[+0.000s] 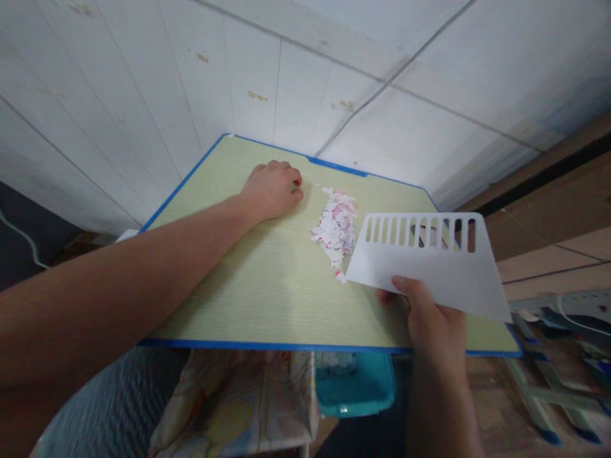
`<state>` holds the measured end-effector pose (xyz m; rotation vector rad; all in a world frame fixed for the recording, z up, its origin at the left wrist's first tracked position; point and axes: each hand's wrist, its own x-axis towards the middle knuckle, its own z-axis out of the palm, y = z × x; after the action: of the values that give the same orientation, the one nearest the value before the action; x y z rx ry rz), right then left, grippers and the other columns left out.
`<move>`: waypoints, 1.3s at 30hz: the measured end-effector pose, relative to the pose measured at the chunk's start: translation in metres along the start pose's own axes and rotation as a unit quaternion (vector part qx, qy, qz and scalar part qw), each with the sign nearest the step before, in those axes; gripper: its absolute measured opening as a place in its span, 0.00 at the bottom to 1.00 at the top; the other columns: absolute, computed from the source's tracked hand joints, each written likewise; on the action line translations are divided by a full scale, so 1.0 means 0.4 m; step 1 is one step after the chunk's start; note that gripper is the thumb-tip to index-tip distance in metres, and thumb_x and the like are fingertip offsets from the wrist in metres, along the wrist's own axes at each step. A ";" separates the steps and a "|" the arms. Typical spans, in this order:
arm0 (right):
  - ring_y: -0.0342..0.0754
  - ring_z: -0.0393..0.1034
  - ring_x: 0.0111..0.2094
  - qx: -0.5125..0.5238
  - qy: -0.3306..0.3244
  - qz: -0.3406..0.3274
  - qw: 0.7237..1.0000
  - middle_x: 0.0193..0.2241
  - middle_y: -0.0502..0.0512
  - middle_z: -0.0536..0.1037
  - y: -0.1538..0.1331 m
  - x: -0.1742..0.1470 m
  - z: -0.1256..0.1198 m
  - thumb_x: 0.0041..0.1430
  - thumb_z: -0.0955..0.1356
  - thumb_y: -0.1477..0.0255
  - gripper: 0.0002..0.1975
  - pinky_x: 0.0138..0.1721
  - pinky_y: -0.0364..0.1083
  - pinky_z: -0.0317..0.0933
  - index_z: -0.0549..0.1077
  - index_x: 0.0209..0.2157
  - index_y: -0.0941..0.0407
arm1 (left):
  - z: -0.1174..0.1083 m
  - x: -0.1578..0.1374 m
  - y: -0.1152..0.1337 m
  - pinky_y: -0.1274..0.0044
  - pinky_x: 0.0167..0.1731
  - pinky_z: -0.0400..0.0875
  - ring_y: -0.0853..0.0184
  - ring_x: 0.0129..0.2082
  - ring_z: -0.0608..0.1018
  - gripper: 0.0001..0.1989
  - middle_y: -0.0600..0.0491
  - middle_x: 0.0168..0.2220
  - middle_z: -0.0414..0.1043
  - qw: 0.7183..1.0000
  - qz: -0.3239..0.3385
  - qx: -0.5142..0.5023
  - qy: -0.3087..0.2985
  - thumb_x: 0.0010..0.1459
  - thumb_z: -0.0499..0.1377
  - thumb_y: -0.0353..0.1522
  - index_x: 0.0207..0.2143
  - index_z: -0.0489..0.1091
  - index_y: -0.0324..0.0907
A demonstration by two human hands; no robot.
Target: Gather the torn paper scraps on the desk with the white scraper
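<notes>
On the pale green tabletop [258, 286], which has a blue edge, lies a heap of small torn paper scraps [337, 222], white with pink marks. My left hand [277, 189] rests on the table to the left of the heap, its fingers curled in; only the tabletop's green shows in the gap by the thumb. My right hand [424, 312] grips a flat white plastic slotted panel [424, 270] by its lower edge, thumb on top. The panel is tilted over the table's right side, its left corner close to the scraps at the heap's near end.
A white panelled wall [248, 83] stands behind the table, with a grey cable [382, 86] running down it. Under the front edge are a turquoise basin [358, 385] and a patterned cloth [238, 401]. A green-legged stool [554, 394] stands at the lower right.
</notes>
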<state>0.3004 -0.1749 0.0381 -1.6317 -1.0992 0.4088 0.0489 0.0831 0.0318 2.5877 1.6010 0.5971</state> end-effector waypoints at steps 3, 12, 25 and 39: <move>0.58 0.78 0.32 0.000 0.003 0.001 1.000 0.23 0.52 0.81 -0.006 -0.001 0.003 0.61 0.77 0.65 0.16 0.47 0.56 0.73 0.78 0.19 0.49 | 0.004 0.001 -0.004 0.56 0.69 0.73 0.46 0.65 0.80 0.20 0.43 0.62 0.85 1.000 0.008 0.000 0.010 0.73 0.58 0.39 0.58 0.87 0.49; 0.56 0.77 0.29 0.024 0.047 0.012 0.999 0.23 0.51 0.82 -0.003 -0.005 0.004 0.58 0.78 0.66 0.12 0.41 0.54 0.73 0.79 0.23 0.49 | 0.006 0.004 -0.006 0.53 0.69 0.73 0.44 0.66 0.80 0.21 0.43 0.60 0.86 1.000 0.007 -0.007 0.012 0.72 0.60 0.41 0.59 0.87 0.51; 0.59 0.80 0.30 -0.021 0.011 0.008 1.000 0.25 0.51 0.84 0.043 0.021 -0.053 0.61 0.78 0.63 0.12 0.47 0.58 0.76 0.80 0.25 0.50 | 0.013 0.007 -0.011 0.53 0.70 0.72 0.44 0.66 0.80 0.21 0.44 0.59 0.86 1.000 0.007 -0.014 0.019 0.71 0.60 0.41 0.59 0.86 0.51; 0.57 0.76 0.27 0.021 -0.075 -0.001 0.997 0.20 0.52 0.79 0.032 0.011 -0.058 0.61 0.78 0.62 0.20 0.43 0.58 0.73 0.77 0.17 0.49 | 0.011 0.007 -0.012 0.51 0.69 0.72 0.43 0.66 0.80 0.21 0.44 0.59 0.86 1.000 0.008 -0.021 0.017 0.70 0.61 0.43 0.59 0.87 0.52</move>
<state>0.3254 -0.1845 0.0362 -1.5830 -1.1961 0.5573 0.0474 0.0885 0.0275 2.5775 1.5608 0.6731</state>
